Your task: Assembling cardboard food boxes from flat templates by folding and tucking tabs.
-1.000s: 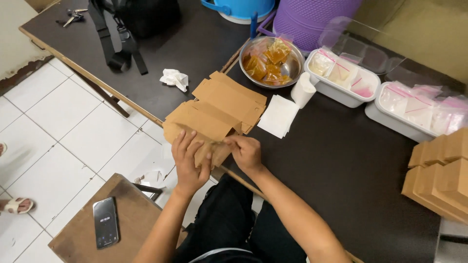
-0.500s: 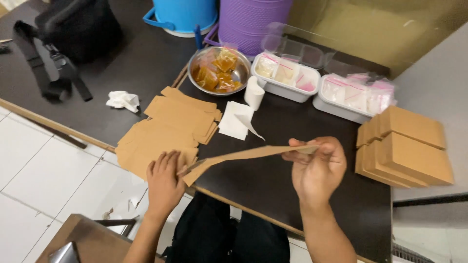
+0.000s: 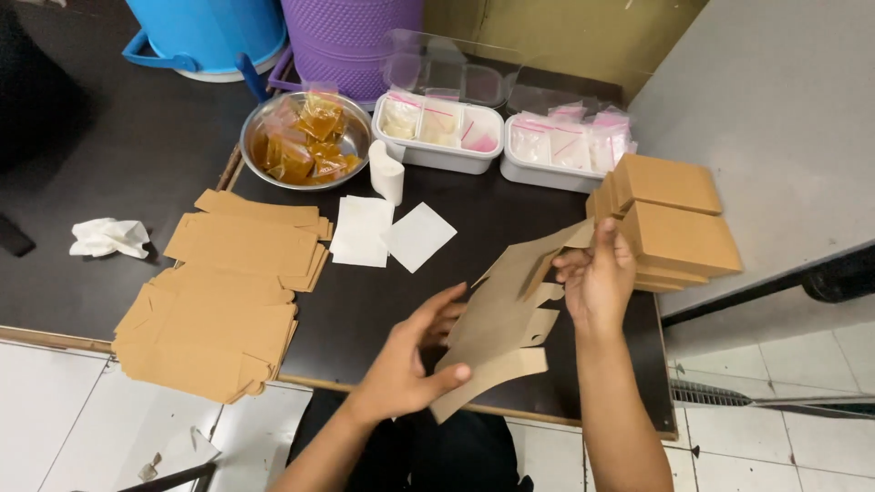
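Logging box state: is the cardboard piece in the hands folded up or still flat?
Partly opened: the cardboard blank spreads between left hand and right hand, flaps loose.

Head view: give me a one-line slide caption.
Left hand and right hand hold a flat brown box blank above the dark table.

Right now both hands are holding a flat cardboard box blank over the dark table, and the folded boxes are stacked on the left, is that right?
Not quite: in the head view the folded boxes are stacked on the right.
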